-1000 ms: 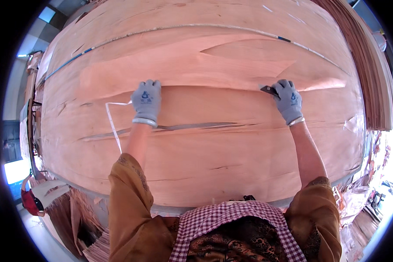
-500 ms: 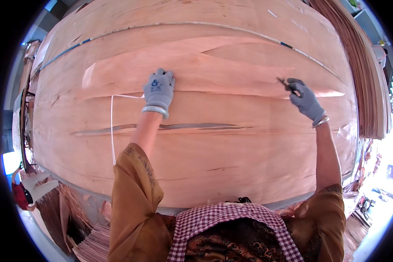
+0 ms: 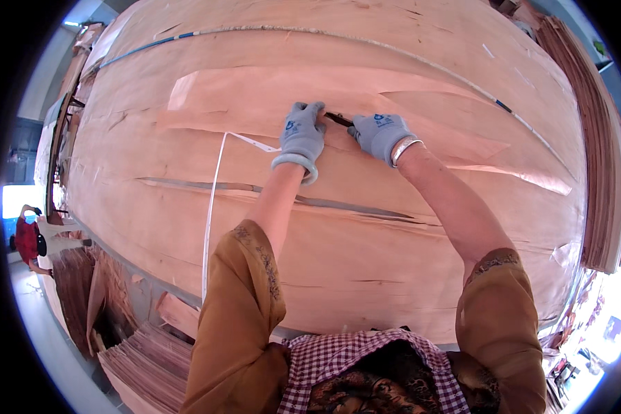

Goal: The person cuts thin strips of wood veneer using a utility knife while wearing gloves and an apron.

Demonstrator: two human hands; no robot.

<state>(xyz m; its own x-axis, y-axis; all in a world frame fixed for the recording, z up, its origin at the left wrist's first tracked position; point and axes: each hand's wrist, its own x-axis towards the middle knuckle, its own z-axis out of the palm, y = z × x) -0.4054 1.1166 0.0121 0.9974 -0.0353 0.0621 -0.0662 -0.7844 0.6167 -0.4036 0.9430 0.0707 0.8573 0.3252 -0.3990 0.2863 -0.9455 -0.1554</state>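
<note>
My left hand (image 3: 302,132), in a grey glove, presses on a pale pinkish strip of wood veneer (image 3: 248,96) lying on a larger veneer sheet (image 3: 366,252). Its fingers rest on the strip, and the thumb stands a little apart. My right hand (image 3: 383,136), also gloved, grips a small dark knife (image 3: 338,119). The knife tip points left, close to my left fingertips and over the strip. A narrow white tape (image 3: 214,186) runs up the sheet, folds, and reaches my left hand; whether the palm pins its end is hidden.
A long thin rod (image 3: 269,28), blue and white, bows across the far side. The sheet has a long dark split (image 3: 338,204) nearer me. Veneer stacks stand at the right (image 3: 586,145) and lower left (image 3: 148,362). A person in red (image 3: 27,238) is far left.
My right hand has swung left with the knife, from the strip's right part to beside my left hand. The whole view has shifted and tilted slightly.
</note>
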